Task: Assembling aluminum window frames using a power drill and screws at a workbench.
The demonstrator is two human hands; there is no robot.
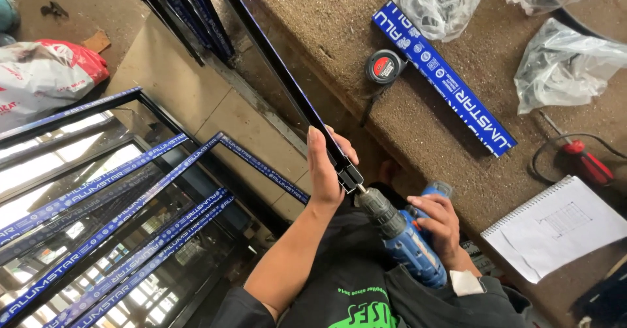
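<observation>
Your left hand grips the near end of the black aluminium profile, which runs up and away along the worktop edge, while your right hand, closed on the blue cordless drill, points its bit into that end.

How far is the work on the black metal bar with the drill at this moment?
Already done, it seems: several framed panels with blue film lie on the floor. In hand: the left hand steadies the end of the black bar, and the right hand presses the blue drill against that end. Left: another blue-filmed bar lies on the workbench, beside the tape measure.
</observation>
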